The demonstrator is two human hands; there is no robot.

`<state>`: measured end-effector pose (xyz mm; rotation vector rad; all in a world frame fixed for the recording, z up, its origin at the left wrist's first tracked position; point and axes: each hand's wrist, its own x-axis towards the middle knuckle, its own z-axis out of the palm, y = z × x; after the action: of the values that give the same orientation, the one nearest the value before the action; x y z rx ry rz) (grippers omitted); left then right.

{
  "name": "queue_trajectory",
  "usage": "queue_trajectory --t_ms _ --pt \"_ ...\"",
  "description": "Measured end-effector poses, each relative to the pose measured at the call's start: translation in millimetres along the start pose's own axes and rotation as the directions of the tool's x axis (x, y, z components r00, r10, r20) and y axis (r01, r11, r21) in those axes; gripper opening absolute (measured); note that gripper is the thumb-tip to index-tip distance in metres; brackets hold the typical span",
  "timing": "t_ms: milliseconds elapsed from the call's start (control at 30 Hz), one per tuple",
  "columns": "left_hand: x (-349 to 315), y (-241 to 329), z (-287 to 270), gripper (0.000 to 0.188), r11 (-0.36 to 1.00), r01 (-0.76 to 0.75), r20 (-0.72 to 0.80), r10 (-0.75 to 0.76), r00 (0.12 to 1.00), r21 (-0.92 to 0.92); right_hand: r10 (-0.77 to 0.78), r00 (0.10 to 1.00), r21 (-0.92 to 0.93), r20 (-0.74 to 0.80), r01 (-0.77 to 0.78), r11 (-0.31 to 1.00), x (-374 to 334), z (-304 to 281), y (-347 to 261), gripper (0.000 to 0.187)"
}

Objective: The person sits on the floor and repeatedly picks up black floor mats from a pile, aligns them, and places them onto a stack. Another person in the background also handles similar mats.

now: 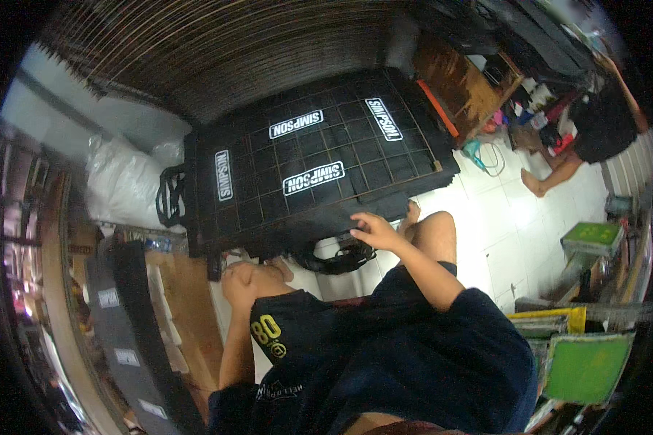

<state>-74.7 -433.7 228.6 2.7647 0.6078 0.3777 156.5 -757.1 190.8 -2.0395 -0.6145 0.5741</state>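
In front of me stands a broad stack of black fabric [326, 206] with white printed labels, and a thin wire grid [341, 156] lies over its top. My right hand [376, 232] hovers close to the stack's near edge, empty, its fingers apart and slightly bent. Whether a fingertip touches the cloth I cannot tell. On my left knee rests my left hand [239, 283], holding nothing, its fingers laid over the knee and somewhat blurred. Below the stack, between my legs, a coil of black straps or cable [334, 259] sits near the floor.
Wire racks [218, 43] hang over the far side. White plastic bags [120, 181] lie at the left, above a long black padded piece [127, 312]. Green-faced frames [586, 367] and a green stool [591, 238] stand right. A co-worker's leg [555, 174] shows on the white tiled floor [497, 243].
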Motion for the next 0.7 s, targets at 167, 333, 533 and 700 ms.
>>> queue_trajectory --t_ms 167,333,533,700 --pt "-23 106 20 0.063 0.901 -0.041 0.401 0.233 0.886 -0.433 0.000 0.997 0.015 0.080 -0.002 1.000 -43 2 70 0.047" --pt "-58 162 108 0.063 0.814 0.099 0.659 0.384 0.647 -0.572 0.125 0.988 -0.001 0.095 -0.126 0.992 -33 -1 54 0.049" --pt "-41 148 109 0.070 0.898 0.121 0.805 0.312 0.505 -0.423 0.127 0.992 0.080 0.020 -0.129 0.988 -32 -5 58 0.048" --pt "-45 136 117 0.071 0.851 0.243 0.736 0.220 0.640 -0.466 0.097 0.992 0.481 -0.085 -0.044 0.876 -27 -57 17 0.049"
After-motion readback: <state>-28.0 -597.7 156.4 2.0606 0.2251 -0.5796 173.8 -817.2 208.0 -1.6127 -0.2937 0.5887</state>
